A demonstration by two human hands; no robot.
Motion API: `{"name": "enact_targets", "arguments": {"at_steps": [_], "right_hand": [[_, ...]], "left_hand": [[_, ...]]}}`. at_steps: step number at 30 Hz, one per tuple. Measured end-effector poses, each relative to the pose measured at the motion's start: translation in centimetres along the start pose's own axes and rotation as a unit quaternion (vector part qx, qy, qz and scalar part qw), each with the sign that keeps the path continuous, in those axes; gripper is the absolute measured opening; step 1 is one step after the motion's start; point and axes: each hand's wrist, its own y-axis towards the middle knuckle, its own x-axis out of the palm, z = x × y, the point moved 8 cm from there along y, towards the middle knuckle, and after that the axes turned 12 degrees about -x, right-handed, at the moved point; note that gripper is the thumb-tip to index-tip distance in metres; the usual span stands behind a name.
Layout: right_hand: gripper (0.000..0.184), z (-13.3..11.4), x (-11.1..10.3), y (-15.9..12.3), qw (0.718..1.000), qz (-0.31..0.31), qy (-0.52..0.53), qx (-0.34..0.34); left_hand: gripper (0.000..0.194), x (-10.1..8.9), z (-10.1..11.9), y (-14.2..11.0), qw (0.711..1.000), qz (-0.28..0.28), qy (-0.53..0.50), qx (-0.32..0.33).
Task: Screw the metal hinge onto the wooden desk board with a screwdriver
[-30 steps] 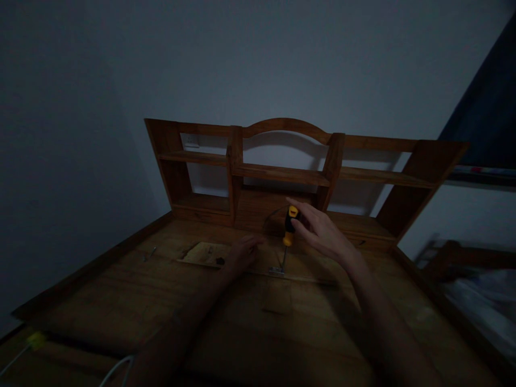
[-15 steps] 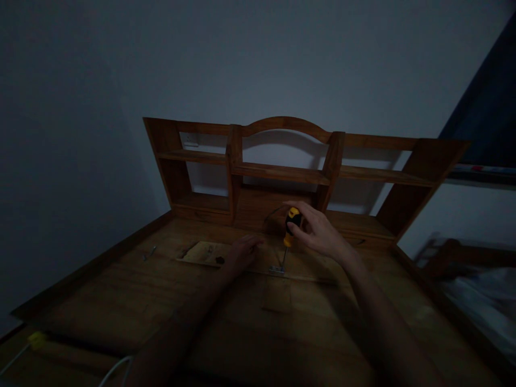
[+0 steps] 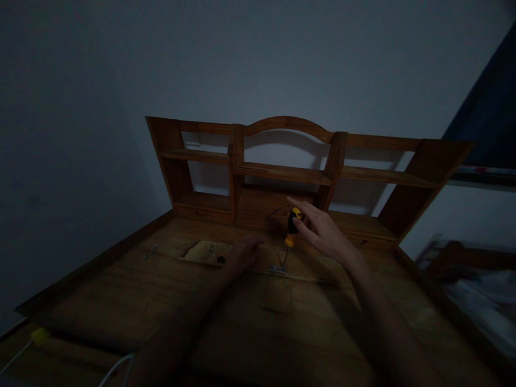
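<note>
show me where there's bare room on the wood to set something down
Bare wood shows between the small metal piece and left forearm, and between right forearm and right rim. Crowded centre: left hand, right hand, screwdriver, metal plate.

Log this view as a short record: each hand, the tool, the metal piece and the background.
Right hand: holds the yellow-and-black screwdriver by its handle
Screwdriver: tilted, tip down at the small, oblong, silvery metal piece
Metal piece: on the brown wooden panel
Left hand: low over the panel; grip unclear
Background: brown wooden shelf unit, pale wall
</note>
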Motion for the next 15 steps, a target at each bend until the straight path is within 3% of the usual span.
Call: {"name": "enact_targets", "arguments": {"at_steps": [6,12,15], "right_hand": [[0.05,0.07,-0.02,0.13,0.995,-0.019,-0.086,0.046],[0.046,-0.09,0.05,0.1,1.0,-0.013,-0.015,0.005],[0.042,0.27,0.14,0.14,0.999,-0.004,-0.038,0.025]], "left_hand": [[0.039,-0.16,0.28,-0.1,1.0,-0.005,0.007,-0.002],[0.038,-0.34,0.63,-0.19,1.0,-0.018,0.01,-0.001],[0.037,-0.34,0.61,-0.21,1.0,-0.014,-0.001,-0.001]]}}
